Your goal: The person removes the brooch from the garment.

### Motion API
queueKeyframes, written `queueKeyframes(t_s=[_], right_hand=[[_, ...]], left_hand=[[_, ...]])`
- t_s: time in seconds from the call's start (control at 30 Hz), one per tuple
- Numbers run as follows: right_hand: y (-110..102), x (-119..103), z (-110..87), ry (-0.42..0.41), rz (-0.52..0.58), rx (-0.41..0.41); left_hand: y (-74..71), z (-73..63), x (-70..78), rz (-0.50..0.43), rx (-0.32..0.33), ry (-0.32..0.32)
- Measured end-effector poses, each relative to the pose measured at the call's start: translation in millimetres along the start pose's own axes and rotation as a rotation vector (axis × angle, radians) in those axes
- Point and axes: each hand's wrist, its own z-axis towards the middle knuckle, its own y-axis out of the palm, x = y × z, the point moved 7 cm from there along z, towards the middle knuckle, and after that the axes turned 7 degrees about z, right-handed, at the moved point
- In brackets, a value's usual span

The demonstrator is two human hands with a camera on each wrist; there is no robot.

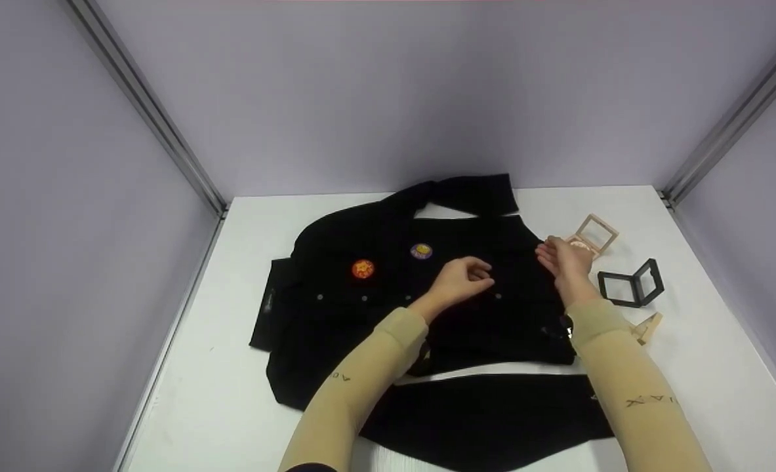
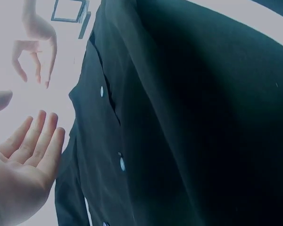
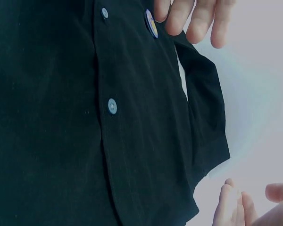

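Note:
A black button-front shirt (image 1: 335, 334) lies spread out, bearing a round red badge with a yellow star (image 1: 363, 269) and a round purple-and-yellow badge (image 1: 421, 251). My left hand (image 1: 456, 282) is over the middle of the shirt, fingers loosely bent and holding nothing; the left wrist view shows its palm and spread fingers (image 2: 40, 143). By the shirt's right edge, my right hand (image 1: 568, 262) has its fingers relaxed, with nothing between them. It partly overlaps an open beige display frame (image 1: 601, 235) with a round object inside. In the right wrist view, shirt buttons (image 3: 112, 106) appear close up.
On the right of the white table (image 1: 197, 393) stands an open black display frame (image 1: 637, 285). Nearer me is another beige frame (image 1: 649, 328), partly hidden by my right sleeve. One shirt sleeve (image 1: 486, 413) stretches along the front. Pale walls (image 1: 388, 98) enclose the table.

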Motion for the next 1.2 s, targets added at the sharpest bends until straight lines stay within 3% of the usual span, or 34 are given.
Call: queueKeyframes(t_s=[0.5,1.2], right_hand=[[22,11,-1.7,-0.005,-0.101,-0.054],[58,34,-13.4,-0.062,-0.207,-0.163]], left_hand=[[-17.8,-4.1,-21.5,-0.031,0.037,-0.054],[-39.7,-9.1,-37.9,-0.006,0.079,-0.06]])
